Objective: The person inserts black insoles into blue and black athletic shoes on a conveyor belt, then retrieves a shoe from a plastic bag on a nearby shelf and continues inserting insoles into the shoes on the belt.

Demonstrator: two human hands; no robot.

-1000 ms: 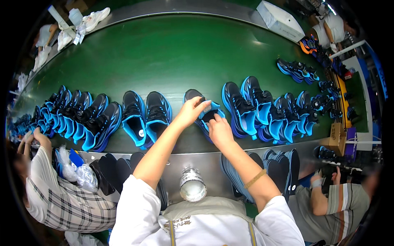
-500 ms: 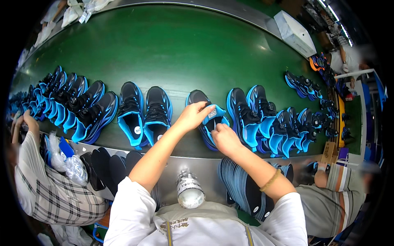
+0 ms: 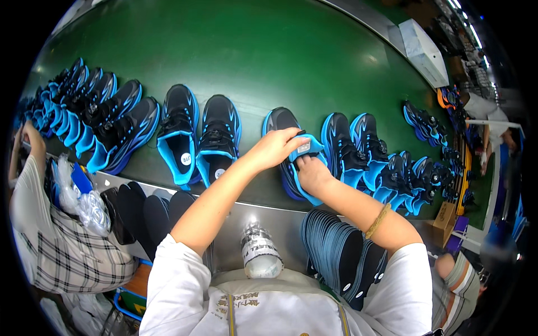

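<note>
A black and blue sneaker [image 3: 281, 120] rests on the green work surface in front of me, toe pointing away. My left hand [image 3: 276, 148] pinches its tongue, drawing it up so the pale label on the inside shows. My right hand [image 3: 315, 176] reaches into the shoe's opening from the heel side; its fingertips are hidden in there. Left of them stands a matching pair, a left sneaker [image 3: 179, 112] and a right sneaker [image 3: 218, 120], both with round white stickers inside. Close on the right, another sneaker [image 3: 338, 134] stands beside the one I handle.
Rows of matching sneakers [image 3: 131, 126] run along both sides. Stacked dark insoles [image 3: 333, 246] lie at the near right, more insoles [image 3: 151, 215] at the near left. A clear bottle [image 3: 262, 255] stands before me. People sit at either side; a white box [image 3: 424, 53] is at the far right.
My right hand has gone deeper into the sneaker, its fingers now out of sight. The left hand stays on the tongue. The whole view has tilted slightly.
</note>
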